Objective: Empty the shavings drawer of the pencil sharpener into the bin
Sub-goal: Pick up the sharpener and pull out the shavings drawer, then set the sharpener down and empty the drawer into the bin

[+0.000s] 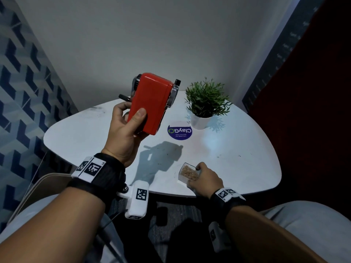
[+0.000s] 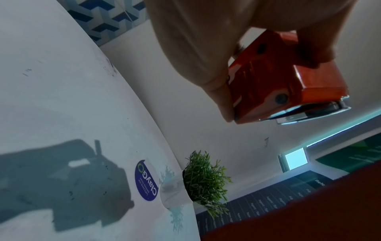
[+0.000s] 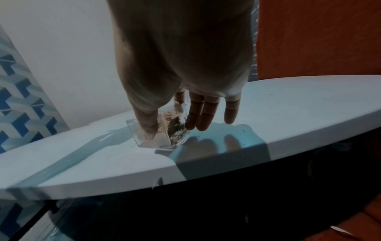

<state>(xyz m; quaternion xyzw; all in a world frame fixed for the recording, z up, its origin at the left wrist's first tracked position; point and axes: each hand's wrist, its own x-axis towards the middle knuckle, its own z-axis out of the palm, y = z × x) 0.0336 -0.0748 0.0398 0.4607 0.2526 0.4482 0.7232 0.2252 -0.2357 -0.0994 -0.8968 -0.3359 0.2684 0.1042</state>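
Observation:
My left hand (image 1: 129, 124) grips a red crank pencil sharpener (image 1: 150, 103) and holds it tilted in the air above the white table (image 1: 79, 135). From the left wrist view its red underside (image 2: 274, 81) shows, thumb and fingers wrapped round it. The clear shavings drawer (image 1: 189, 172), full of tan shavings, sits low at the table's near edge. My right hand (image 1: 204, 176) holds it: the thumb (image 3: 147, 125) lies against one wall of the drawer (image 3: 164, 128) and the fingers (image 3: 193, 114) reach down the other side. No bin is in view.
A small green plant in a white pot (image 1: 206, 103) stands at the back right of the table. A round blue sticker (image 1: 179, 130) lies beside it. Walls close in behind and on both sides. A chair back (image 1: 38, 185) is at the lower left.

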